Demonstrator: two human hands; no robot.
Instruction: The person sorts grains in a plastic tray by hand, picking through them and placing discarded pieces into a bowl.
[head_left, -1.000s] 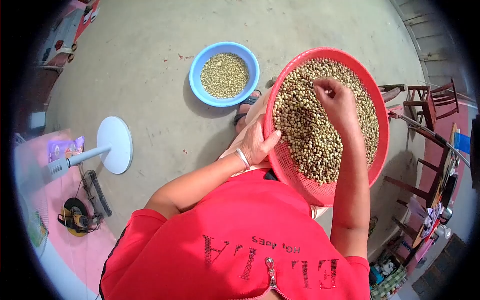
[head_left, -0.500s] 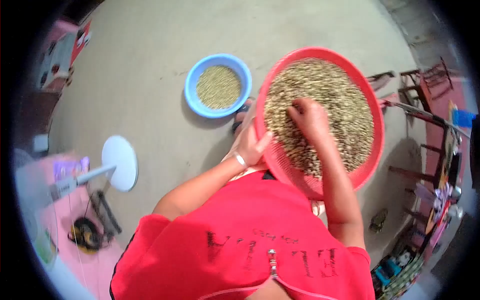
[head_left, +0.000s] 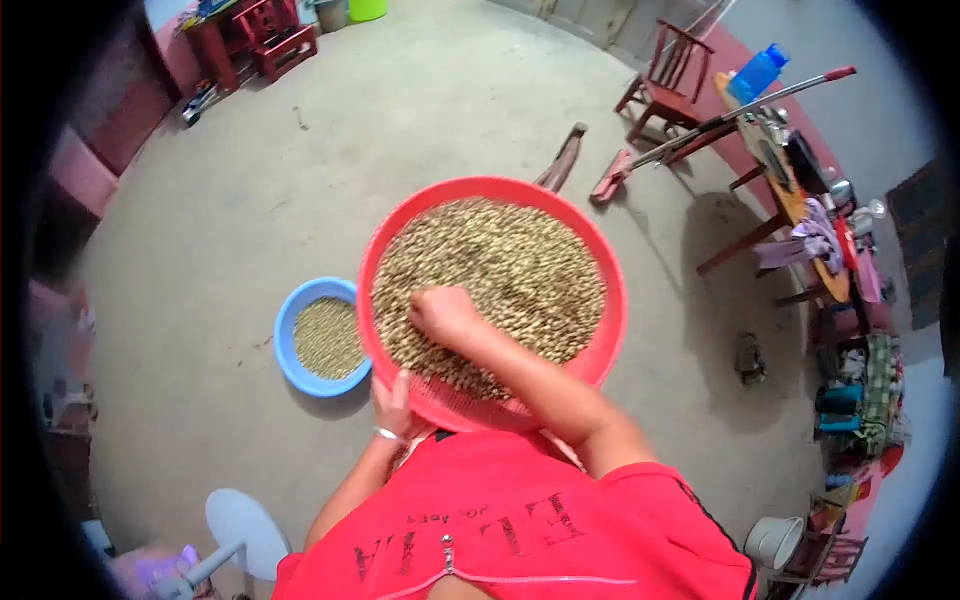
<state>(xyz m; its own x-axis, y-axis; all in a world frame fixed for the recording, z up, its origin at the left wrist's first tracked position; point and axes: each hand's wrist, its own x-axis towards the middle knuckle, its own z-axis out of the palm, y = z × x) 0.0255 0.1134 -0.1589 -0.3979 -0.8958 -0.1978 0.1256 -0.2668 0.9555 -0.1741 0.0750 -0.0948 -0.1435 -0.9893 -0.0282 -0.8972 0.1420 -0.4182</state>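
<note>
A large red sieve basket [head_left: 612, 290] rests at the lap, filled with green and brown beans [head_left: 510, 270] that look like coffee beans. Its lower left rim is gripped by my left hand [head_left: 392, 405], which wears a bracelet at the wrist. My right hand [head_left: 443, 315] is down at the beans on the left side, fingers curled together; whatever they hold is hidden. On the floor to the left, a blue basin [head_left: 284, 335] contains more beans of a similar, paler look.
A wooden chair [head_left: 675, 80], a mop [head_left: 690, 140] and a cluttered table [head_left: 800, 215] stand at the right. A white bucket [head_left: 773, 542] is at the lower right, a fan's white base [head_left: 245, 533] at the lower left, and red furniture [head_left: 270, 40] at the upper left.
The view has turned and shifted, so the basket and basin appear lower and further left. My right hand has moved from the basket's upper middle to its left side. My left hand keeps the rim.
</note>
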